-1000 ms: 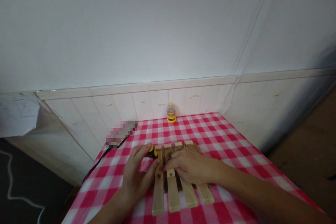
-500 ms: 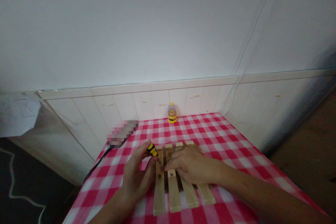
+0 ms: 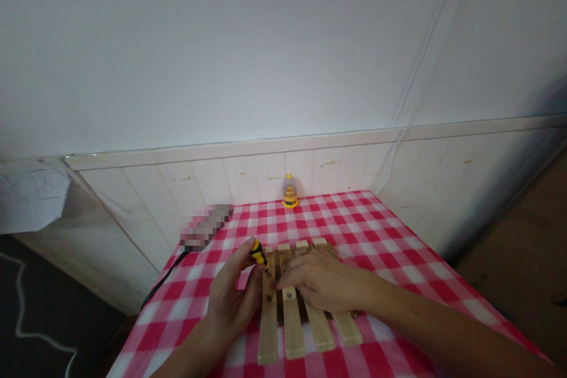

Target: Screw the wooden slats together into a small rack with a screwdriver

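My left hand [image 3: 233, 286] is closed on a short yellow-and-black screwdriver [image 3: 258, 253], thumb and finger at its handle. Its lower end points down at a screw near the upper part of the leftmost wooden slat [image 3: 268, 331]. Several pale slats lie side by side across a darker brown wooden piece [image 3: 280, 314]. My right hand [image 3: 319, 277] rests over the middle and right slats, fingers reaching left to the leftmost slat. Whether its fingertips pinch anything small is hidden. Dark screw heads show on the two left slats.
A red-and-white checked cloth [image 3: 345, 221] covers the table. A clear and yellow bit container [image 3: 290, 192] stands at the back by the wall. At the left edge lies a blurred-out flat object [image 3: 207, 227] with a black cord [image 3: 163, 280].
The screwdriver has shifted and tilted very slightly in my left hand. My right hand stays in nearly the same place on the slats.
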`<action>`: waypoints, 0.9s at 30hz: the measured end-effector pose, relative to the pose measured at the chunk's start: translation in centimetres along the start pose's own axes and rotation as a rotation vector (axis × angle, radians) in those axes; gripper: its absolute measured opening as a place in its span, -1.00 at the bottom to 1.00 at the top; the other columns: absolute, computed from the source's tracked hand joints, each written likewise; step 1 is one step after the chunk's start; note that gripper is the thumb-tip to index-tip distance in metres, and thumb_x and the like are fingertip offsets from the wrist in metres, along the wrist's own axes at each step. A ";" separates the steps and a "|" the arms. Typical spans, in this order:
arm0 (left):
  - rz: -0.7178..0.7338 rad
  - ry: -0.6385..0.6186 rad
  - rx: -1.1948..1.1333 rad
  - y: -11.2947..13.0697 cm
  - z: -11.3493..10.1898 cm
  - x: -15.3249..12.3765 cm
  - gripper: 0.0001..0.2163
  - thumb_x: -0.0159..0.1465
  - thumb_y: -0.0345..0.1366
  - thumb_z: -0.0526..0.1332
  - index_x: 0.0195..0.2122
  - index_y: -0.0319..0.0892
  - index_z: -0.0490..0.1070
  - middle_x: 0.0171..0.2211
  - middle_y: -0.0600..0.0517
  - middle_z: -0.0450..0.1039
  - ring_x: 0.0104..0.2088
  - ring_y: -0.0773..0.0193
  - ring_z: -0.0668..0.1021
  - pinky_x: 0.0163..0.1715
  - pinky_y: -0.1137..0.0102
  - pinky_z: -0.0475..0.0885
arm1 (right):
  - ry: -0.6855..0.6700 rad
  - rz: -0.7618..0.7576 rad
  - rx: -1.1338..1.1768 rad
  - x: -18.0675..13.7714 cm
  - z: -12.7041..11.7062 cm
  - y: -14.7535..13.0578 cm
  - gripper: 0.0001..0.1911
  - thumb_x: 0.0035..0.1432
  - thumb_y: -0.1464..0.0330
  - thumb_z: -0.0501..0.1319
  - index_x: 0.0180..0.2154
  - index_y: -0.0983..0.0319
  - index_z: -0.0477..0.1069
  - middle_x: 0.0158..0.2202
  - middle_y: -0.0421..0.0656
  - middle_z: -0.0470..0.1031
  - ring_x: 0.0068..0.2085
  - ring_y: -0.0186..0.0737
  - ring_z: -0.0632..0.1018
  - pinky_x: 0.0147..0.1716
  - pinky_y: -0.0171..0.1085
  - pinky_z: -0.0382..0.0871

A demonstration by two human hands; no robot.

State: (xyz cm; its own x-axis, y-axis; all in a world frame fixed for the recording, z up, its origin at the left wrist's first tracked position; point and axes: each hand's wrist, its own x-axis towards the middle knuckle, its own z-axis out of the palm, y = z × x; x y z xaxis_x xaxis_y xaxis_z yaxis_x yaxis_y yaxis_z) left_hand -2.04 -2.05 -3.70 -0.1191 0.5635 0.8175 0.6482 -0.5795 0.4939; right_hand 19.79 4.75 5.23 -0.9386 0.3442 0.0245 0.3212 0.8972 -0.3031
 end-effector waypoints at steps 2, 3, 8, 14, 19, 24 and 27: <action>0.028 0.003 0.025 -0.1 -0.1 0.0 -0.50 0.36 -0.44 0.25 0.31 -0.04 0.28 0.00 -0.11 0.58 -0.11 0.19 0.69 -0.11 0.31 0.69 | -0.003 0.017 -0.003 0.0 -0.1 -0.1 -0.53 0.26 0.53 0.09 0.05 0.05 0.60 -0.09 -0.17 0.68 -0.06 -0.14 0.63 -0.23 -0.25 0.33; 0.046 0.002 0.030 -0.2 -0.2 0.0 -0.50 0.34 -0.45 0.27 0.29 -0.03 0.31 0.00 -0.10 0.57 -0.10 0.19 0.69 -0.11 0.31 0.68 | -0.001 0.029 -0.004 0.0 -0.1 -0.1 -0.54 0.26 0.52 0.09 0.03 0.03 0.61 -0.10 -0.18 0.68 -0.08 -0.14 0.63 -0.24 -0.25 0.32; 0.071 -0.002 -0.010 -0.4 -0.2 0.2 -0.54 0.29 -0.46 0.34 0.19 -0.04 0.40 -0.05 -0.04 0.56 -0.13 0.21 0.66 -0.17 0.35 0.68 | -0.003 0.049 -0.017 -0.1 -0.2 -0.2 -0.55 0.26 0.50 0.11 0.03 0.01 0.61 -0.13 -0.20 0.69 -0.09 -0.11 0.63 -0.24 -0.25 0.31; -0.082 0.006 -0.068 -0.5 0.0 -0.4 -0.56 0.33 -0.43 0.30 0.22 -0.06 0.35 -0.01 -0.07 0.58 -0.11 0.18 0.69 -0.12 0.31 0.68 | -0.012 0.018 -0.011 0.0 0.0 0.0 -0.53 0.25 0.53 0.10 0.06 0.07 0.59 -0.08 -0.17 0.68 -0.05 -0.13 0.63 -0.16 -0.23 0.35; -0.111 -0.028 -0.160 0.0 0.0 -0.2 -0.55 0.38 -0.45 0.23 0.27 -0.05 0.30 -0.05 -0.08 0.60 -0.09 0.16 0.70 -0.13 0.31 0.69 | -0.008 0.013 -0.019 0.1 0.2 0.1 -0.53 0.26 0.53 0.09 0.06 0.07 0.59 -0.05 -0.17 0.68 -0.04 -0.15 0.63 -0.15 -0.23 0.36; -0.110 -0.058 -0.200 -0.1 -0.2 -0.4 -0.51 0.39 -0.50 0.20 0.30 -0.02 0.26 -0.01 -0.08 0.58 -0.04 0.17 0.68 -0.08 0.31 0.67 | 0.003 0.024 -0.009 0.0 0.3 0.3 -0.54 0.26 0.52 0.12 0.05 0.03 0.59 -0.05 -0.19 0.68 -0.02 -0.13 0.63 -0.12 -0.23 0.36; -0.103 -0.055 -0.201 -0.4 -0.2 -0.6 -0.51 0.38 -0.51 0.20 0.30 -0.02 0.26 -0.01 -0.09 0.58 -0.04 0.18 0.68 -0.04 0.29 0.66 | 0.009 0.009 0.005 0.0 0.4 0.3 -0.54 0.25 0.53 0.11 0.05 0.05 0.59 -0.04 -0.18 0.68 -0.02 -0.15 0.63 -0.11 -0.24 0.36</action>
State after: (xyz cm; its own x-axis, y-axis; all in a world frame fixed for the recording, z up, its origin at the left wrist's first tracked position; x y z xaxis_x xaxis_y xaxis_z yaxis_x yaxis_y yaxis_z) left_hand -2.35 -2.30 -4.37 -0.1326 0.6538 0.7450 0.4709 -0.6198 0.6278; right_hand 19.85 4.95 4.78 -0.9345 0.3547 0.0299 0.3289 0.8926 -0.3085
